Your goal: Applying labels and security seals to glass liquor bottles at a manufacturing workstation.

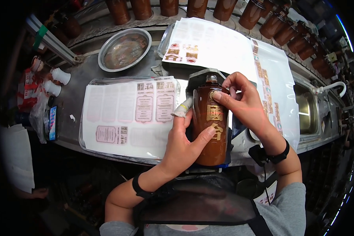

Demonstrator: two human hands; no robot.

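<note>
A glossy brown bottle point(210, 155) with gold characters down its front leans on a dark holder in front of me. My left hand point(177, 147) grips its left side, thumb flat on the front beside the lowest character. One left finger wears a whitish cover with a yellow band. At the upper right of the bottle is my right hand point(244, 96), its thumb pressed on the small gold emblem near the shoulder. The other right fingers curl by the bottle's shoulder and are partly hidden.
Label sheets point(110, 102) lie on a tray at left, with more gold-character sheets point(216, 37) behind and a long strip sheet point(279, 78) at right. A metal basin point(106, 65) stands at the back left. A sink point(308, 114) is at right. Brown bottles point(169, 7) line the back ledge.
</note>
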